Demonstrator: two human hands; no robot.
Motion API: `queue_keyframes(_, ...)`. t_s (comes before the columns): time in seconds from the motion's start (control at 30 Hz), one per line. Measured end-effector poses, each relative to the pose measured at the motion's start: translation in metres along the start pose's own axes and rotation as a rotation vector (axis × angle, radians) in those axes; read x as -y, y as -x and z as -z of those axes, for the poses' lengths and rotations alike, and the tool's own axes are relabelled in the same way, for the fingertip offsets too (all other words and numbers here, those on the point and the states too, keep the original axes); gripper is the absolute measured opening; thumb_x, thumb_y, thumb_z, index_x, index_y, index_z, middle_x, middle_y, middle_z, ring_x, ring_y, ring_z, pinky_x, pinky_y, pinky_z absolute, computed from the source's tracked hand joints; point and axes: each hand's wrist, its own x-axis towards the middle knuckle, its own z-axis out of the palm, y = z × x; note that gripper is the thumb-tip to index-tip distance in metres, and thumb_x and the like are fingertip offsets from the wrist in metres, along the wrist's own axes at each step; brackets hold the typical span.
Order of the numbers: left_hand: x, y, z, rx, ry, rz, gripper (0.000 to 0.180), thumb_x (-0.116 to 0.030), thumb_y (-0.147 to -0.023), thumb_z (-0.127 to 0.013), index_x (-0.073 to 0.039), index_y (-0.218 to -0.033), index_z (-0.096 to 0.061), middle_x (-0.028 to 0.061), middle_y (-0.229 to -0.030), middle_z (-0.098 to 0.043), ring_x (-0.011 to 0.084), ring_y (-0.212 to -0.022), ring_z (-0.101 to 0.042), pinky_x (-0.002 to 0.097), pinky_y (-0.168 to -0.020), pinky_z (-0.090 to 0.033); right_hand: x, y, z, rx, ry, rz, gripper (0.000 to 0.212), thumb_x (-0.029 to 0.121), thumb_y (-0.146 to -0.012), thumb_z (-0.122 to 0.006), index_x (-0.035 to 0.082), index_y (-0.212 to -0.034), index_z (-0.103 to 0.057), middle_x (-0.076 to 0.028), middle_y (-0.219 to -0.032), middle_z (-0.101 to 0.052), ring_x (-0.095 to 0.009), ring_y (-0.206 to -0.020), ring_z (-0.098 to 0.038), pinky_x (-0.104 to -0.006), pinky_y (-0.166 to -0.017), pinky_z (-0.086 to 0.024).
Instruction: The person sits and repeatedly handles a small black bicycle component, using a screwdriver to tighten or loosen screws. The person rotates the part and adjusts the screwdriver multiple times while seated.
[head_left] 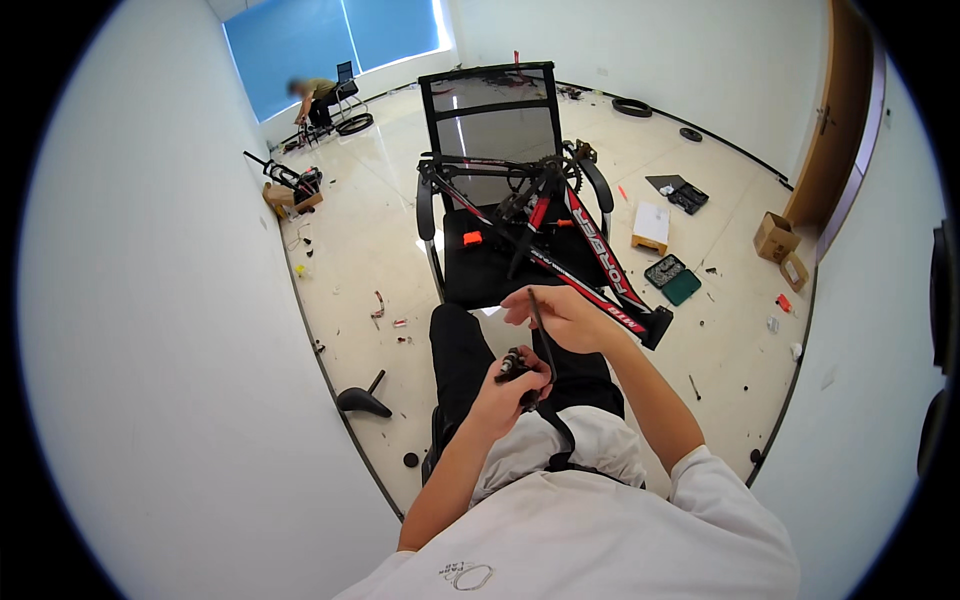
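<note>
My left hand (507, 392) is closed around a small dark metal bicycle part (513, 365), held over my lap; its exact kind is partly hidden by the fingers. From that part rises a long thin dark hex key (541, 325). My right hand (572, 320) has its curled fingers at the key's upper end. Just beyond, a black, red and white bicycle frame (597, 245) lies across a black mesh-backed chair (480, 270), with its crank and chainring (572, 178) near the backrest. On the seat sits a small orange object (472, 239).
At right on the floor are a green tool case (683, 288), a white-topped box (651, 224), a black case (687, 197) and cardboard boxes (776, 238). A saddle (364, 401) lies at left. Another person (316, 100) bends down at the far left.
</note>
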Motion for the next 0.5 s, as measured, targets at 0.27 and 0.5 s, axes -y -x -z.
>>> queue_keyframes(0.27, 0.002, -0.016, 0.040, -0.255, -0.078, -0.018, 0.006, -0.003, -0.081, -0.059, -0.005, -0.078, -0.055, 0.0046, -0.073, -0.057, 0.0140, -0.063, -0.055, 0.0281, -0.055, -0.044, 0.057, 0.063, -0.070, 0.215, 0.365, 0.387, 0.015, 0.020, -0.088, -0.063, 0.006, -0.090, -0.067, -0.010, -0.081, -0.067, -0.027, -0.070, -0.062, -0.0352, -0.072, -0.048)
queue_keyframes(0.5, -0.037, 0.002, 0.028, -0.303, 0.131, -0.146, 0.012, 0.001, -0.080, -0.057, -0.005, -0.080, -0.047, 0.0090, -0.074, -0.056, 0.0175, -0.062, -0.054, 0.0290, -0.056, -0.043, -0.003, 0.057, -0.027, 0.291, 0.366, -0.166, 0.033, 0.023, -0.089, -0.063, 0.000, -0.113, -0.060, -0.012, -0.094, -0.069, -0.020, -0.085, -0.067, -0.0331, -0.074, -0.054)
